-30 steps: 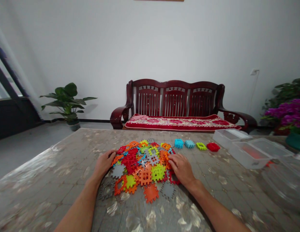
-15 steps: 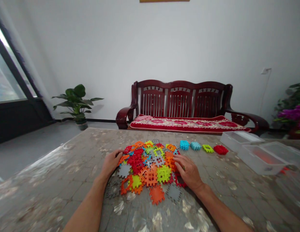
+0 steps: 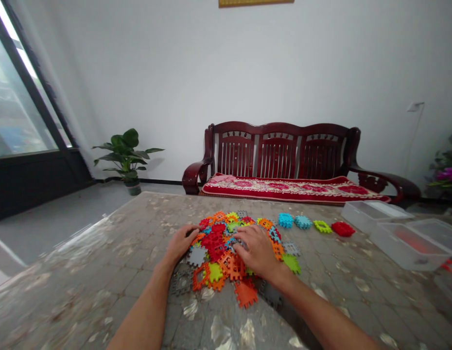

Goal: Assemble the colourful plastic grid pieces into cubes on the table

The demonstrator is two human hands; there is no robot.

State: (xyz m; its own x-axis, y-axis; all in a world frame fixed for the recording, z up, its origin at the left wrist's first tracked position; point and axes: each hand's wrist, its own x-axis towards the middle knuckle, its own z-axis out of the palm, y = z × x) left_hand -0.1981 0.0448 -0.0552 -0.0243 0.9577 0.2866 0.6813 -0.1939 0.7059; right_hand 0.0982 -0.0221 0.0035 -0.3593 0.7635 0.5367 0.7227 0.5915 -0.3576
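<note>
A heap of flat interlocking plastic tiles (image 3: 218,245) in red, orange, green, grey and blue lies on the table (image 3: 102,272) in front of me. My left hand (image 3: 179,243) rests flat on the heap's left edge, fingers stretched out. My right hand (image 3: 257,250) lies palm down on the middle of the heap, fingers spread over the tiles. Beyond the heap sit a row of sorted small stacks: two blue ones (image 3: 285,220), a green one (image 3: 322,226) and a red one (image 3: 343,229).
Clear plastic boxes (image 3: 404,238) and lids stand at the right of the table. Behind the table are a dark wooden bench (image 3: 284,160) with a red cushion, a potted plant (image 3: 127,153) on the floor at left and purple flowers at the far right.
My right hand has slid left from the heap's right edge onto its middle, pushing some tiles. The view has turned left. My left hand has stayed at the heap's left edge.
</note>
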